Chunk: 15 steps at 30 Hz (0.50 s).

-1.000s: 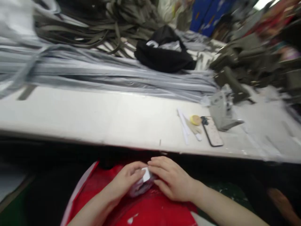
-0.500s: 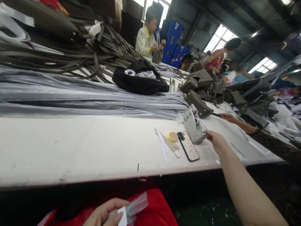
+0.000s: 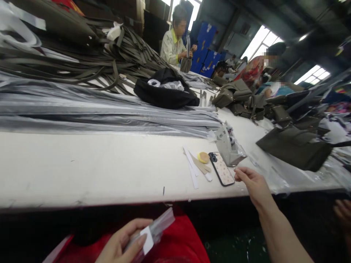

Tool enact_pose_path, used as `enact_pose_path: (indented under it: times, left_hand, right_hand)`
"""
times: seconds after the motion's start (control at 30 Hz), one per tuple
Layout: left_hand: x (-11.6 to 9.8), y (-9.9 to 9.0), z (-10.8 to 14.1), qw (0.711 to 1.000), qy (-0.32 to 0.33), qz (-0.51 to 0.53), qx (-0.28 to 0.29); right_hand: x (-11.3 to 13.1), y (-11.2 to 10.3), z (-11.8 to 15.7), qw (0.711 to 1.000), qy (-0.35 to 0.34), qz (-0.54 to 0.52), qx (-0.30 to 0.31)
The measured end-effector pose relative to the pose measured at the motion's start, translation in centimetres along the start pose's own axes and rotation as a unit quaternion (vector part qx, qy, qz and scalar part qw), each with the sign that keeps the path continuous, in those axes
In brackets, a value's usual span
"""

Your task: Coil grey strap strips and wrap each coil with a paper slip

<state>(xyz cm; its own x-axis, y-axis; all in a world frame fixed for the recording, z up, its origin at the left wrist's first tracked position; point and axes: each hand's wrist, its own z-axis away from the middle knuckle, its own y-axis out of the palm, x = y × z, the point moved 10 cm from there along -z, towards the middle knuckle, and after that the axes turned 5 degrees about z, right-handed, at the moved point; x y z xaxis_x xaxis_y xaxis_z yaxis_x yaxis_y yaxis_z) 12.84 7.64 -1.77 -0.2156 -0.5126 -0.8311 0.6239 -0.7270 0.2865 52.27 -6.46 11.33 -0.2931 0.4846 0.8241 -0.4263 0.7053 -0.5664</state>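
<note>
Left hand (image 3: 127, 241): the grip is closed, thumb on top, around a clear plastic packet (image 3: 161, 223) with a white label (image 3: 148, 240), above red cloth (image 3: 183, 237). Right hand (image 3: 253, 184): thumb and fingertips meet in a pinch; whether anything thin lies between them cannot be told. Half a second earlier these fingers touched the front of the grey tape dispenser (image 3: 226, 146); they now stand apart from it, just beside the phone (image 3: 223, 171). An olive bag (image 3: 293, 148), formerly against the dispenser, now lies farther right, and another person's hand (image 3: 342, 212) shows at the lower right edge. On the white worktop (image 3: 95, 168): a yellow roll (image 3: 203, 157) and thin strips (image 3: 191, 166) left of the phone; behind, long grey bands (image 3: 109, 117), a black cloth bundle (image 3: 164, 93) and olive straps (image 3: 131, 47). Room: a seated co-worker (image 3: 171, 47), blue boxes (image 3: 201, 47) and bright windows (image 3: 261, 40)
</note>
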Motion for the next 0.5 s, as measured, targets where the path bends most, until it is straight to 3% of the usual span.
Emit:
enact_pose_path:
  times: [0.1, 0.2, 0.27, 0.37, 0.5]
  left_hand:
    - [-3.3, 0.1, 1.2, 0.995, 0.070, -0.022, -0.074]
    - [-4.8, -0.2, 2.3, 0.983, 0.128, -0.018, -0.130]
    - [-5.0, -1.1, 3.1, 0.975, 0.150, -0.009, -0.164]
    - [-5.1, -2.5, 4.5, 0.963, 0.180, 0.005, -0.203]
    - [-5.0, -3.6, 5.5, 0.950, 0.210, 0.022, -0.231]
  right_hand:
    - [4.2, 8.4, 5.5, 0.986, -0.033, -0.039, 0.160]
    - [7.3, 17.4, 12.5, 0.936, -0.036, -0.085, 0.341]
    - [8.6, 21.6, 16.5, 0.897, -0.027, -0.114, 0.426]
    - [9.2, 24.8, 20.2, 0.861, -0.019, -0.128, 0.492]
    - [9.2, 25.9, 21.6, 0.847, -0.019, -0.110, 0.519]
